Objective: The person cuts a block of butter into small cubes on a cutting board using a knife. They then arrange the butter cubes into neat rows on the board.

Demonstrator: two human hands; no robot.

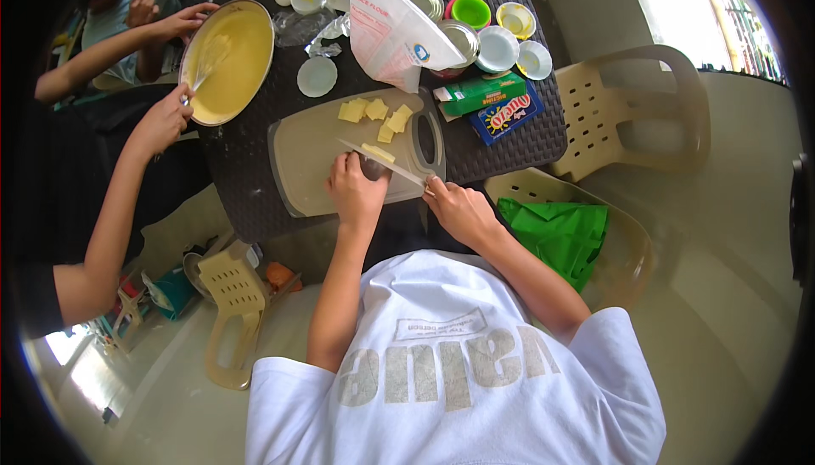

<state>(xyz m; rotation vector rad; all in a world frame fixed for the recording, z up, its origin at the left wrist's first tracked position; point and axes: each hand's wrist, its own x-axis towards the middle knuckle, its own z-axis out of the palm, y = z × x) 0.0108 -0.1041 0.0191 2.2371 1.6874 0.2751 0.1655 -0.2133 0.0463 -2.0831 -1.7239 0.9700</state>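
Observation:
My right hand (460,209) grips the handle of a kitchen knife (388,167), its blade slanting up and left over the cutting board (305,175). Beside the blade lies a pale yellow strip of cheese (378,152). My left hand (358,186) rests at the board's near part with curled fingers around a dark rounded thing (371,167), partly hidden, that I cannot make out; whether it is held is unclear. Several flat cheese pieces (397,119) lie towards the board's far edge, near its grey handle.
At left, another person's hands hold a bowl of yellow batter (245,64) and a whisk (202,73). Beyond the board stand a rice flour bag (391,35), cans (460,41), small cups (498,48) and a blue cheese box (509,113). A green bag (560,236) lies on a chair.

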